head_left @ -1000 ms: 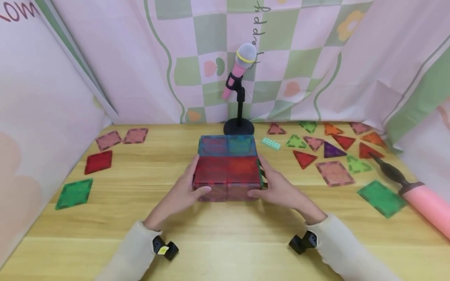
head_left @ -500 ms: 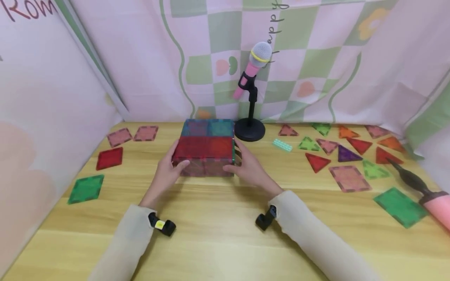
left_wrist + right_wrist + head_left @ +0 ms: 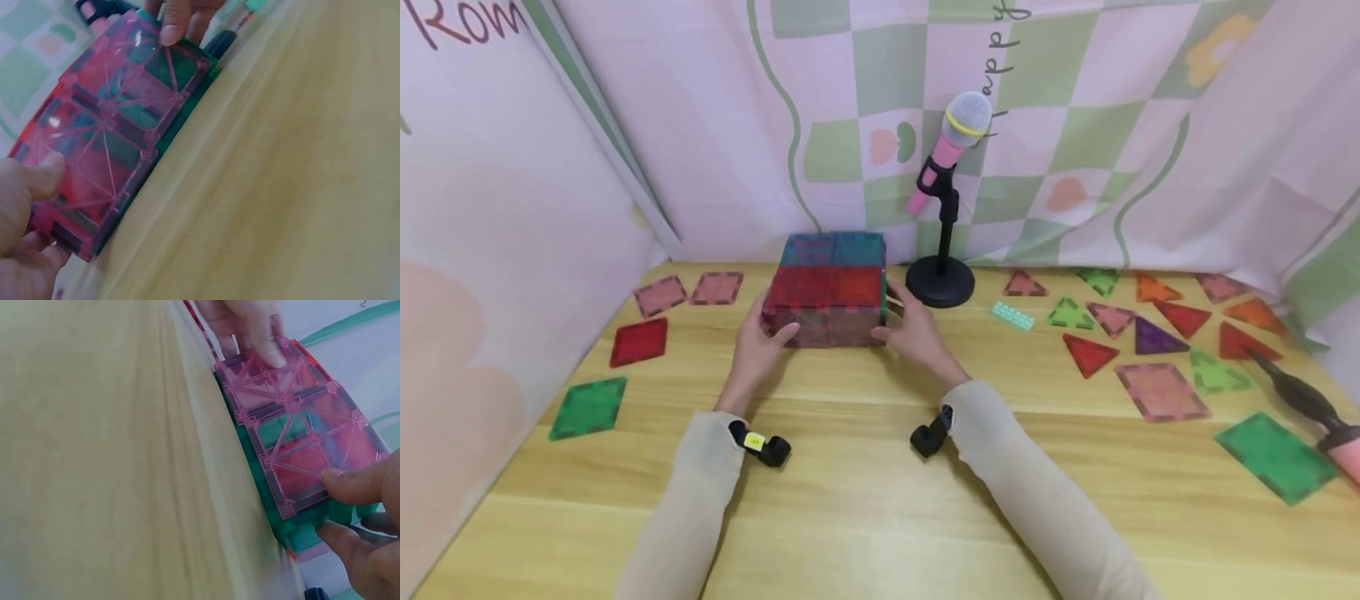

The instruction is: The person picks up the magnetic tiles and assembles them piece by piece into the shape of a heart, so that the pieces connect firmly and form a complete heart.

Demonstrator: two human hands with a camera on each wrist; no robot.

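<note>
A low box of translucent magnetic tiles sits on the wooden table near the back cloth, left of the microphone stand. Its top is red and blue, its front pink. My left hand grips the box's left front corner, thumb on the pink front face. At the right front corner my right hand grips it the same way. The left wrist view shows the box with the left hand at its near end. The right wrist view shows the box pinched by the right hand.
A pink toy microphone on a black stand stands just right of the box. Several loose triangle tiles lie at the right with a green square and a pink pump. Square tiles lie at the left. Cloth walls enclose three sides.
Both hands have slid the tile box away from me and to the left, from in front of the microphone stand to beside it. Their hold has not changed.
</note>
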